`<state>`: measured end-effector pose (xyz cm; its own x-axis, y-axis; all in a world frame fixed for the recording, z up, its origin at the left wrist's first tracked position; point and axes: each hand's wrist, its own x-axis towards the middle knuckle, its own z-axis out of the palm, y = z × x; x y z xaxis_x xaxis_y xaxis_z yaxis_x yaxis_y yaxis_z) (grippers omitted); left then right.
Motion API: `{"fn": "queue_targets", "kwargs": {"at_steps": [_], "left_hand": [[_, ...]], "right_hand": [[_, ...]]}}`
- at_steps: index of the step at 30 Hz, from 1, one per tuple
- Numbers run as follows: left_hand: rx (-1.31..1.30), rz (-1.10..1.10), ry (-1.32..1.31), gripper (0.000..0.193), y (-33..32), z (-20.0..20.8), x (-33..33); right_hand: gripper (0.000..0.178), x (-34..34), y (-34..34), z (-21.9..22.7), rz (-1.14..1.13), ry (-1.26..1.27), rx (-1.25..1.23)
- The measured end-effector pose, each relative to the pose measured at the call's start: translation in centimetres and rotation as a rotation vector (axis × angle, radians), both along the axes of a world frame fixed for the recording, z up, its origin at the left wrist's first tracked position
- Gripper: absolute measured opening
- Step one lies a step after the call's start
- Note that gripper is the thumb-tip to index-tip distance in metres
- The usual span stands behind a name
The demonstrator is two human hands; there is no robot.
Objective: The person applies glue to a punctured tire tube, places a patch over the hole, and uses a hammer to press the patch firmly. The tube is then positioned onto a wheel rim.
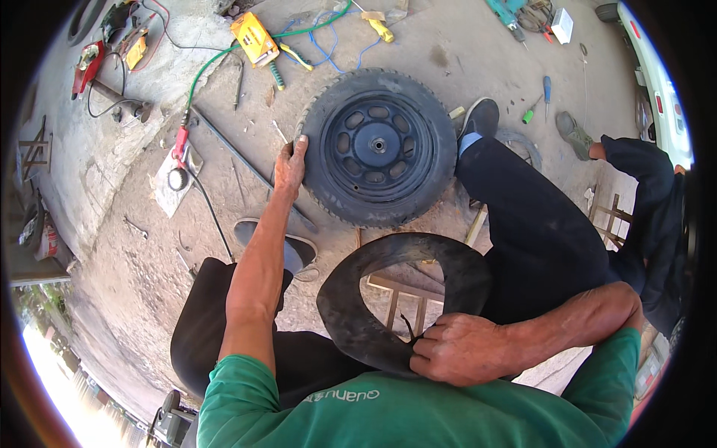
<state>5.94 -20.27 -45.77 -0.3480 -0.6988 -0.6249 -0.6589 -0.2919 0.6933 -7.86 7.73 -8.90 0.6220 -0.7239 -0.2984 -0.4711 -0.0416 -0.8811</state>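
Observation:
A black tyre [317, 119] on a dark steel wheel rim [373, 179] lies on the ground in front of me. My left hand [288, 168] holds the tyre at its left side, thumb against the edge and the other fingers partly hidden. Nearer to me, a limp black inner tube [351, 299] hangs over my lap. My right hand [457, 349] is closed on the tube's near right part. A thin dark valve stem [408, 327] sticks up beside its knuckles.
Left of the tyre lie a metal bar [231, 149] and a red-handled air gauge [179, 160] on a green hose. A yellow box [255, 39], a teal drill [508, 16] and screwdrivers [547, 89] lie farther off. Another person's leg [642, 160] is at the right, near a white vehicle [661, 82].

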Motion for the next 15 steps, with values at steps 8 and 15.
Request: {"fn": "queue_targets", "kwargs": {"at_steps": [8,15], "left_hand": [[-0.205,-0.297,-0.274,0.093,-3.2,-1.7,1.8],[-0.397,-0.575,-0.325,0.028,-4.5,-3.3,6.5]], "right_hand": [[0.017,0.0,0.2,-0.4,-0.042,0.086,-0.074],[0.017,-0.1,1.2,-0.5,-0.059,0.074,-0.095]]}}
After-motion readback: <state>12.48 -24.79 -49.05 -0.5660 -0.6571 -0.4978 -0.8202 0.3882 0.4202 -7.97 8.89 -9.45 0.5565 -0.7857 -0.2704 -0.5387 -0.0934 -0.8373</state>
